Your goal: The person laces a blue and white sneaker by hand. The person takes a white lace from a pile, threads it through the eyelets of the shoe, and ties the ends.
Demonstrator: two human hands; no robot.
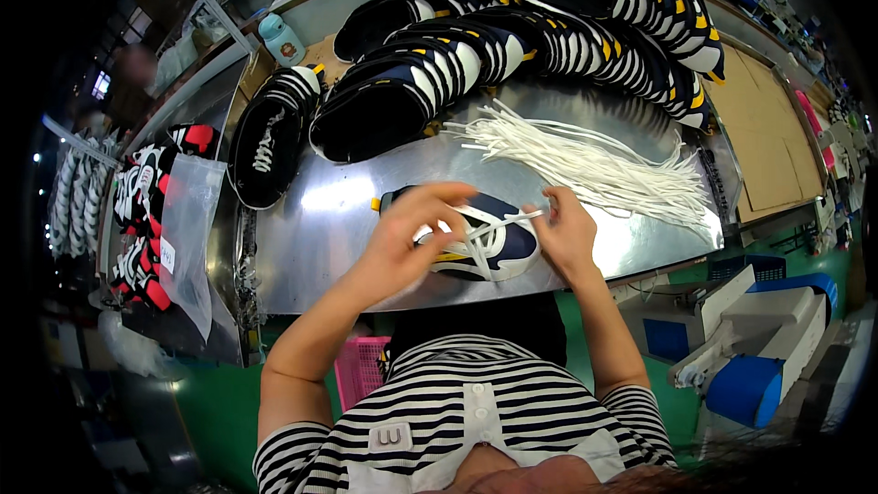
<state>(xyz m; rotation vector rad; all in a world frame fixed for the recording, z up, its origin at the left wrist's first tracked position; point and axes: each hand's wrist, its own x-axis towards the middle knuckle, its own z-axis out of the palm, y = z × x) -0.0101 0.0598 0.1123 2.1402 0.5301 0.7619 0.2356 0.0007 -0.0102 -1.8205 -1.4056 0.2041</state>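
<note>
A navy, white and yellow sneaker point(519, 236) lies on its sole on the metal table in front of me, its toe toward the right. White shoelace point(487, 240) crosses its upper in loose strands. My right hand point(567, 230) is by the toe, thumb and finger pinched on the shoelace, which is pulled taut from the eyelets. Over the heel side, my left hand point(412, 236) is slightly blurred, its fingers curved and apart close to the lacing. Part of the sneaker is hidden under it.
A bundle of white shoelaces point(585, 160) lies behind the sneaker. Rows of nested shoe uppers point(439, 64) fill the table's back, and one dark shoe point(265, 142) stands at left. Further left are red and black shoes point(137, 220) and a plastic bag point(192, 229). A light-blue bottle point(281, 41) stands behind.
</note>
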